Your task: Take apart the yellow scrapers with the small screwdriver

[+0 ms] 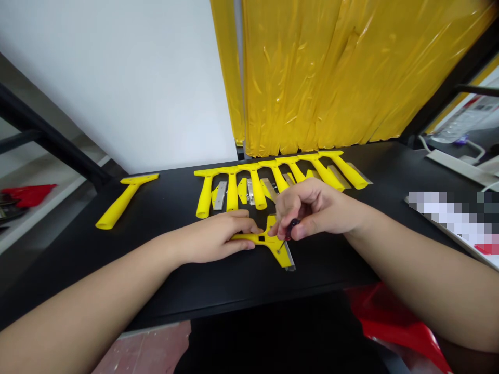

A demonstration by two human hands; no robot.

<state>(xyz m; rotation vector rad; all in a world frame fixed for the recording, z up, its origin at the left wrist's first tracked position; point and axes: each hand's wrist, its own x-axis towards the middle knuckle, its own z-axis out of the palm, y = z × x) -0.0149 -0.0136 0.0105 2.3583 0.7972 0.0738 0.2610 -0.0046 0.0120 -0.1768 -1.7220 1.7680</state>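
A yellow scraper (278,254) lies on the black table, its metal blade edge (289,255) facing right. My left hand (226,236) is closed around its handle and holds it against the tabletop. Above the scraper head, my right hand (312,210) grips a small screwdriver (292,224) with a dark red handle. Its thin shaft slants down to a screw (278,252) near the front corner of the head; whether the tip sits in the screw I cannot tell. Part of the scraper head is hidden behind my right fingers.
Several yellow scraper handles (203,200) lie in a row behind my hands, with metal blades (220,195) and yellow plates among them. One scraper (122,205) with a blade lies apart at the left. A white board (460,223) is at the right. Yellow plastic sheeting (323,72) hangs behind.
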